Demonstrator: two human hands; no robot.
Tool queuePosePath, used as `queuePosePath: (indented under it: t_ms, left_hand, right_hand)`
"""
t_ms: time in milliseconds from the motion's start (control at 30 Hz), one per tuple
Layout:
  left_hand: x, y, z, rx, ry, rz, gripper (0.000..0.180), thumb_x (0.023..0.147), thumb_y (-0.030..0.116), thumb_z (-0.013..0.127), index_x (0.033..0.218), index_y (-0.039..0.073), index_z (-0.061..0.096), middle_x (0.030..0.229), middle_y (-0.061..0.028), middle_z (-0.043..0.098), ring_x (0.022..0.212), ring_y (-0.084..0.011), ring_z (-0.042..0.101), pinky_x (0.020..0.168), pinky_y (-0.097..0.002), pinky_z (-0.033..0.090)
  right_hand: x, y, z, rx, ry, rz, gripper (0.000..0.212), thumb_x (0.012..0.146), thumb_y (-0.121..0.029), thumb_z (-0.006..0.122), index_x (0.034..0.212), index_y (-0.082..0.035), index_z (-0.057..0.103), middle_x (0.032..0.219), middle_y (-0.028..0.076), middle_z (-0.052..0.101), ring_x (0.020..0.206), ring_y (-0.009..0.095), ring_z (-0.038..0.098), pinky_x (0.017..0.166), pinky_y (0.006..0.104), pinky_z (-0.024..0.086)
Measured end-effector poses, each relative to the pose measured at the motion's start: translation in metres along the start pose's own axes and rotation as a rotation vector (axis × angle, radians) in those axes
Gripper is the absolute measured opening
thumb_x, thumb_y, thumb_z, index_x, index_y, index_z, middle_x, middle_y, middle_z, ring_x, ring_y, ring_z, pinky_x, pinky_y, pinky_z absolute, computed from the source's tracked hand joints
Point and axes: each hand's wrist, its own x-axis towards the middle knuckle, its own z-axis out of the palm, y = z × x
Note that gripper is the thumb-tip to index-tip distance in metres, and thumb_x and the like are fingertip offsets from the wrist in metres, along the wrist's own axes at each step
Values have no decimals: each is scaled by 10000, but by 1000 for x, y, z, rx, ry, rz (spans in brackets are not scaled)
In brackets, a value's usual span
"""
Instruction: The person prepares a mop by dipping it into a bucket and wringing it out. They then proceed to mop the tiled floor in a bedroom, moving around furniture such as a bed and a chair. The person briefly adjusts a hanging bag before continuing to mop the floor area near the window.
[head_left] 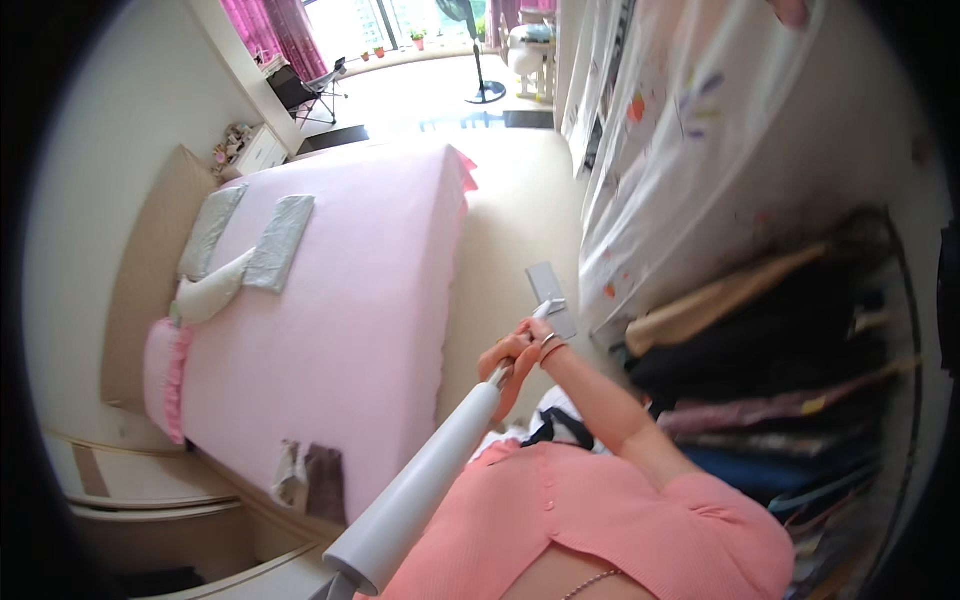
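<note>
I hold a flat mop with a long white handle (425,485), which runs from low in the view, close to me, out to the floor. Its grey rectangular head (543,279) lies on the pale floor between the bed and the curtain. My left hand (507,356) is wrapped round the thin part of the pole, just past the thick white section; its forearm is mostly hidden behind the handle. A little farther down the pole, my right hand (537,327) is closed on it, with bracelets at the wrist. Its fingers are partly hidden.
A pink-covered bed (350,350) with grey pillows fills the left. On the right hang a white patterned curtain (660,190) and dark clothes (740,340). A standing fan (480,90) and a folding chair (310,98) are at the back. Open drawers (200,525) sit lower left.
</note>
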Motion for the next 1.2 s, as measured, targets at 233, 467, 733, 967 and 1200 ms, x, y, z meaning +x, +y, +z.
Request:
queuePosePath:
  t_ms: [233,467,733,967,1200]
  left_hand:
    - [165,-115,-2,-20,47,-7,262,862,24,591,657,31,428,654,-22,469,660,-114,430,665,-257,386]
    - [333,-164,-21,-9,160,-20,236,851,59,630,673,30,479,651,-19,490,698,-118,471,835,-298,414]
    - [520,-220,-65,108,193,32,241,815,79,676,668,38,490,640,-23,497,676,-120,487,743,-275,407]
    - [712,-327,-121,90,19,56,259,778,114,723,670,43,498,627,-32,487,676,-134,509,725,-275,425]
    - [868,-385,-161,9,51,-31,228,797,125,715,682,25,545,676,-7,545,719,-111,528,859,-284,427]
  right_hand:
    - [132,-149,28,98,38,95,234,783,-75,472,571,-118,385,533,15,425,434,136,393,396,261,345]
    - [253,-273,83,80,42,149,212,782,-61,460,585,-102,395,537,26,426,430,148,397,386,268,345]
    - [412,-412,132,17,51,240,187,780,-45,447,601,-83,407,541,38,427,425,162,401,375,277,346]
    - [553,-579,171,37,-67,250,230,840,-116,416,611,-108,395,551,16,421,449,140,398,403,256,347]
    - [650,-667,255,32,166,15,169,757,-8,436,602,-67,405,551,28,412,459,153,420,387,270,366]
